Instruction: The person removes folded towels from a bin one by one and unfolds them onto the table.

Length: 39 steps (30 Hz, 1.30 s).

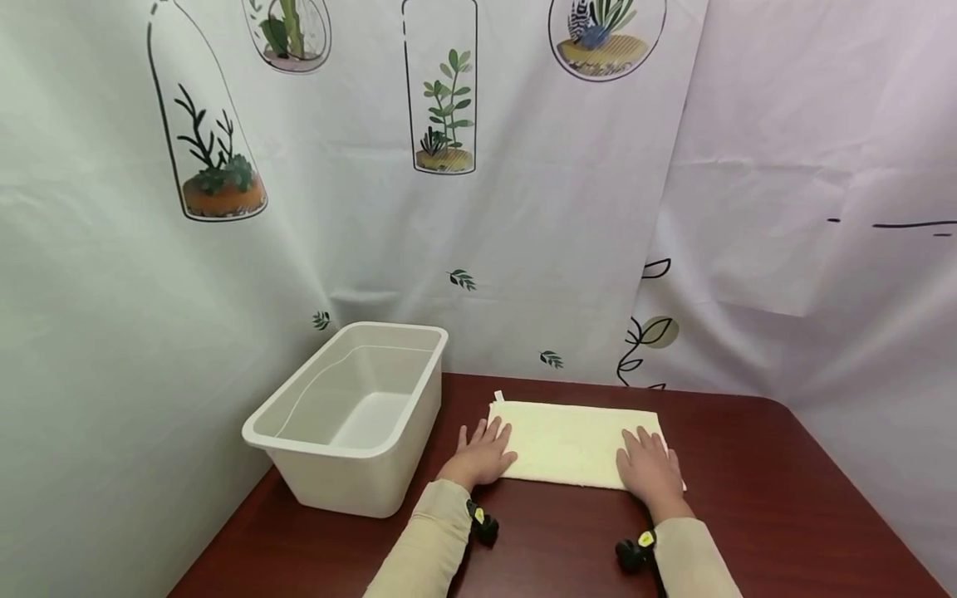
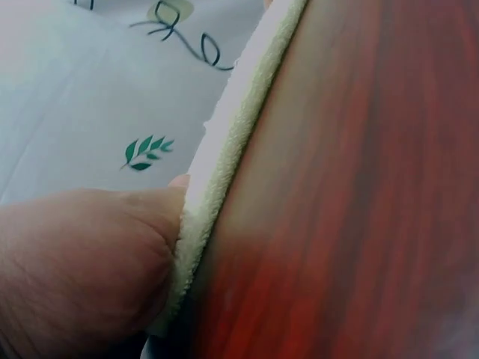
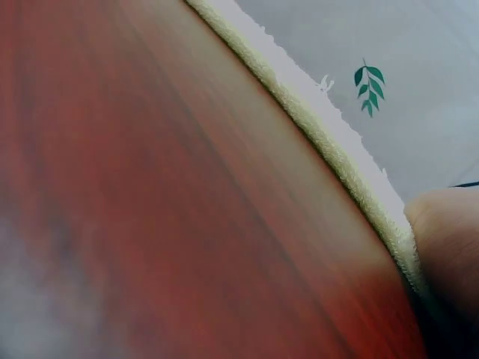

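A pale yellow cloth (image 1: pixel 568 440) lies flat on the table as a wide rectangle, with a small white tag at its far left corner. The left hand (image 1: pixel 482 453) rests on the cloth's left end, fingers spread. On the right end rests the right hand (image 1: pixel 649 468), its fingers also extended. In the left wrist view the left hand (image 2: pixel 90 262) touches the edge of the cloth (image 2: pixel 232 157). The right wrist view has part of the right hand (image 3: pixel 453 243) at the edge of the cloth (image 3: pixel 322 146); its fingers are hidden there.
A white plastic tub (image 1: pixel 404 448) stands on the dark red wooden table (image 1: pixel 777 490), left of the cloth. Behind the table hangs a white curtain (image 1: pixel 538 249) printed with plants and jars. A small black camera is worn at each wrist.
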Motion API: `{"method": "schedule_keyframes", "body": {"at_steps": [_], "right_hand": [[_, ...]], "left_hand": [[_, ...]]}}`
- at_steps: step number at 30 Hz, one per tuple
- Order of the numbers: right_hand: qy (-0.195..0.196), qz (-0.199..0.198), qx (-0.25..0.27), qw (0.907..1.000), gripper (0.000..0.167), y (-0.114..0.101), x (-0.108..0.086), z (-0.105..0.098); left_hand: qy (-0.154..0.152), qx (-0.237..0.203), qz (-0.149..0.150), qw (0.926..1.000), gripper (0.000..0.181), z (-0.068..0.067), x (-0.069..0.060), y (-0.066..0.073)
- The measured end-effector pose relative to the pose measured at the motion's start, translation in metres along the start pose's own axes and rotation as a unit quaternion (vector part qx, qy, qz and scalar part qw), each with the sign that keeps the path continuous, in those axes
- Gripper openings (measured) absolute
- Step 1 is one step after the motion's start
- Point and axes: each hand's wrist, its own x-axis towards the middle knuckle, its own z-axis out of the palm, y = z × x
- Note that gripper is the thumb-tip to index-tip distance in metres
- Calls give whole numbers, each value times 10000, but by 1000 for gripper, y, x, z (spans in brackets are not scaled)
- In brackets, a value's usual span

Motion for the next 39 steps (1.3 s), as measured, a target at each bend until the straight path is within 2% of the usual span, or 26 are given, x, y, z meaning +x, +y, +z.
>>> {"method": "schedule_keyframes", "body": {"at_steps": [2, 4, 6, 8, 10, 12, 14, 16, 20, 23, 32, 39], "right_hand": [[111, 22, 10, 9999, 53, 1, 2, 0], [411, 232, 81, 9989, 53, 4, 3, -2], [782, 593, 203, 9950, 53, 7, 2, -5], [1087, 1041, 373, 9879, 54, 10, 1, -7], [1210, 1380, 479, 9818, 55, 13, 0, -9], [1209, 1543, 561, 9790, 56, 15, -1, -9], [1220, 1592, 697, 9772, 55, 17, 0, -9], [1262, 1608, 867, 9750, 53, 18, 0, -9], [1341, 1636, 1242, 9695, 48, 18, 2, -8], [1308, 1629, 1429, 9674, 49, 16, 4, -8], [721, 1584, 1425, 9744, 56, 13, 4, -17], [497, 1646, 1190, 9779, 54, 17, 1, -23]], "left_hand": [[38, -238, 45, 9997, 62, 0, 1, -1], [161, -356, 97, 9992, 61, 1, 2, -2], [458, -481, 176, 9976, 58, 1, 3, -2], [901, -596, 132, 9941, 51, 1, 4, -1], [1409, -728, -28, 9873, 41, 1, 5, 0], [1814, -969, -248, 9783, 32, 1, 6, 3], [2096, -1252, -476, 9686, 26, 2, 7, 6], [2240, -1584, -664, 9593, 24, 1, 8, 9], [2370, -2079, -897, 9448, 24, 1, 11, 13], [2358, -2300, -989, 9390, 27, 2, 14, 15], [2137, -2443, -1093, 9395, 39, 0, 17, 20], [2213, -2754, -1074, 9293, 44, -3, 22, 18]]}}
